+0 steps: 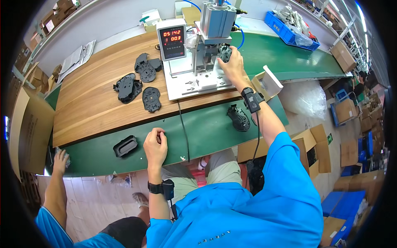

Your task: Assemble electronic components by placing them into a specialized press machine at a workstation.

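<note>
My right hand [231,64] reaches up to the small press machine [213,29] and grips a black plastic mouse shell [224,52] seated on its fixture. My left hand [155,145] rests on the green belt [206,128] with its fingers curled; I cannot see anything in it. A black oval button unit [125,146] lies just left of that hand. Another black shell [238,118] lies on the belt under my right forearm. Several black shells [138,80] are piled on the wooden bench [87,99].
A digital counter box [171,39] stands left of the press on a white base plate [194,84]. A cable [184,132] runs down over the belt. Another person's hand [60,159] rests at the belt's left end. Cardboard boxes [308,142] and a blue bin [289,29] stand around.
</note>
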`<state>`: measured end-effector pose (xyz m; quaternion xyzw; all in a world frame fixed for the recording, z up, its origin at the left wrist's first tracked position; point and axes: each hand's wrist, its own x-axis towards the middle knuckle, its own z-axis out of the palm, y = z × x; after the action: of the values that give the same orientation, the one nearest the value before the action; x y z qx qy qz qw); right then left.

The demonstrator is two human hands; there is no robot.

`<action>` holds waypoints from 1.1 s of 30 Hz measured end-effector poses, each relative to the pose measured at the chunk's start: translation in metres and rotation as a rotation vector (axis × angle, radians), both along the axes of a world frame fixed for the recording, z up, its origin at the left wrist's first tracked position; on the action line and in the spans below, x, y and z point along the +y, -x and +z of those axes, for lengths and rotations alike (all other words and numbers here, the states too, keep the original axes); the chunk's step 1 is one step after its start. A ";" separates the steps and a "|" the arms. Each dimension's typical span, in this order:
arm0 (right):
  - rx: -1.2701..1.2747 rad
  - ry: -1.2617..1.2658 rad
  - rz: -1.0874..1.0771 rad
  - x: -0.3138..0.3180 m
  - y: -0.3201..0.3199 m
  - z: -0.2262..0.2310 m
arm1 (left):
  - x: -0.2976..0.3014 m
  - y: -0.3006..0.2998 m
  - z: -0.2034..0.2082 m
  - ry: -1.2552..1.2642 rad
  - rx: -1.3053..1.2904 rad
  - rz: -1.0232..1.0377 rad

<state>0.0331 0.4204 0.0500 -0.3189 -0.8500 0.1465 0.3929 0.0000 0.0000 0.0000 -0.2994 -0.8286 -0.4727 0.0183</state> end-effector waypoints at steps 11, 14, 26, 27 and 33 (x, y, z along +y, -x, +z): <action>-0.021 -0.014 -0.054 -0.009 0.003 0.005 | -0.002 0.004 0.001 0.015 0.020 -0.002; -0.046 -0.004 -0.040 -0.011 0.004 0.006 | -0.003 0.003 0.001 0.015 0.026 0.006; -0.042 -0.032 -0.057 -0.005 -0.001 0.004 | 0.000 0.002 0.001 0.007 0.037 0.003; -0.044 -0.029 -0.055 -0.004 -0.001 0.003 | 0.000 0.003 0.001 0.004 0.041 -0.002; -0.042 0.023 -0.031 -0.001 -0.002 0.002 | 0.001 0.002 0.001 0.008 0.035 0.002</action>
<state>0.0353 0.4191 0.0519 -0.3397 -0.8512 0.1436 0.3735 -0.0020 0.0011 0.0008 -0.3071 -0.8303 -0.4640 0.0321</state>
